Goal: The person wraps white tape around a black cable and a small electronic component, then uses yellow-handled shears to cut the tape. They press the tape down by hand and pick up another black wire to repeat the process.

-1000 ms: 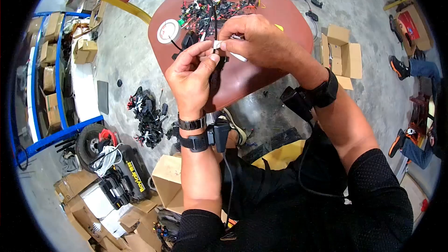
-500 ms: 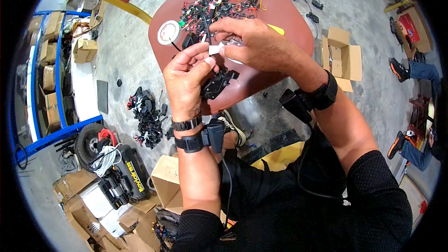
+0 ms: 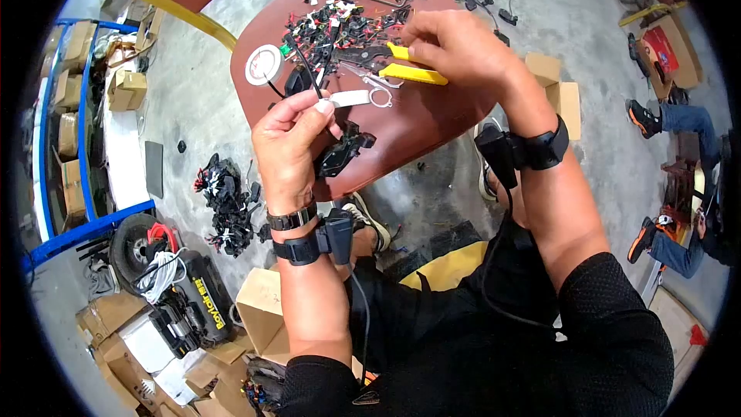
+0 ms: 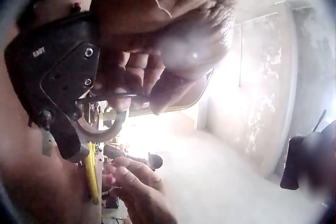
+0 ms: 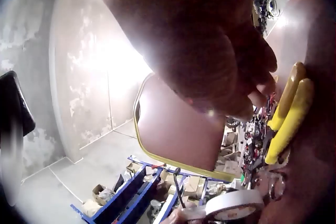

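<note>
Cable [image 3: 312,77], black and probably light and springy, was pinched between the left hand's [image 3: 287,139] thumb and fingers above the red-brown desk [image 3: 421,120], best gripped close to the white strip [image 3: 350,98]. The right hand [image 3: 469,48] bent its fingers beside yellow-handled cutters [image 3: 413,73], with what they held, if anything, impossible to tell. Beyond, an open carton [image 3: 687,69] held something red, while a nearer open box's [image 3: 569,112] contents were hidden.
</note>
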{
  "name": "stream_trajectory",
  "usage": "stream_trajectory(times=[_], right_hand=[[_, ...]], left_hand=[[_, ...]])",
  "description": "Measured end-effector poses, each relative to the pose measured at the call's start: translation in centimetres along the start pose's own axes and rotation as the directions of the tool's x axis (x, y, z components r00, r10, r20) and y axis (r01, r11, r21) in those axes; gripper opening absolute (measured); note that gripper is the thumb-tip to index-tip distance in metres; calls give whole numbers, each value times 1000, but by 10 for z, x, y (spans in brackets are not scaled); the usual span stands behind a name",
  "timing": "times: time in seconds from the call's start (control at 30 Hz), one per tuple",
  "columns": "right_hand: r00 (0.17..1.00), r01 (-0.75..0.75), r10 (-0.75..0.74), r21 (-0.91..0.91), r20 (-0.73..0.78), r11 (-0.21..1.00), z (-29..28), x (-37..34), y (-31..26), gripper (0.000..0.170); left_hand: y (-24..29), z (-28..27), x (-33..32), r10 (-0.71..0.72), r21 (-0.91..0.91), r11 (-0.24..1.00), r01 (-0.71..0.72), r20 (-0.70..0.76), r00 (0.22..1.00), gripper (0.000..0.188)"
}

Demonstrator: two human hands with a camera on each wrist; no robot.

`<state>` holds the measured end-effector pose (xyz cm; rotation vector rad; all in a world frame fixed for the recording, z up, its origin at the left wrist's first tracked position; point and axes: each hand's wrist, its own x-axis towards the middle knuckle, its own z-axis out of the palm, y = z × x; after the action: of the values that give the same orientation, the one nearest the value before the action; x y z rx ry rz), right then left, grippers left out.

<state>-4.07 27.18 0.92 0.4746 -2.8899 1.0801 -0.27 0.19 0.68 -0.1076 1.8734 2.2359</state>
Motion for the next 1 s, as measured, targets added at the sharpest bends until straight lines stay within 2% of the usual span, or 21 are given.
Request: stream_trajectory(times=[0.1, 0.2, 0.33, 0.37, 0.47, 0.57, 0.77, 1.0], right_hand=[[998, 50, -48, -20, 51, 999, 8, -1, -9, 15], [977, 133, -127, -26, 171, 991, 27, -1, -16, 12], [993, 119, -112, -225, 44, 967, 44, -12, -36, 9], [989, 138, -146, -264, -10, 955, 45, -12, -36, 9], [979, 171, -196, -313, -50, 934, 47, -11, -31, 10], [970, 193, -230, -315, -83, 929, 51, -12, -31, 10], [967, 196, -235, -305, -96, 932, 58, -11, -35, 11], [981, 144, -175, -291, -84, 946, 47, -12, -31, 12]], left_hand=[[2, 4, -2, -3, -62, 998, 1, -33, 999, 20], [2, 3, -2, -19, -117, 993, 13, -48, 999, 19], [4, 2, -3, -28, -158, 987, 25, -16, 999, 18], [4, 3, -4, -16, -178, 984, 16, -4, 1000, 18], [3, 2, -5, 4, -219, 976, 3, 32, 999, 17], [1, -3, -3, -36, -207, 977, 48, 59, 998, 18], [4, -3, -5, -33, -136, 990, 43, 70, 997, 21], [1, -4, -2, -2, -139, 990, 12, 68, 998, 18]])
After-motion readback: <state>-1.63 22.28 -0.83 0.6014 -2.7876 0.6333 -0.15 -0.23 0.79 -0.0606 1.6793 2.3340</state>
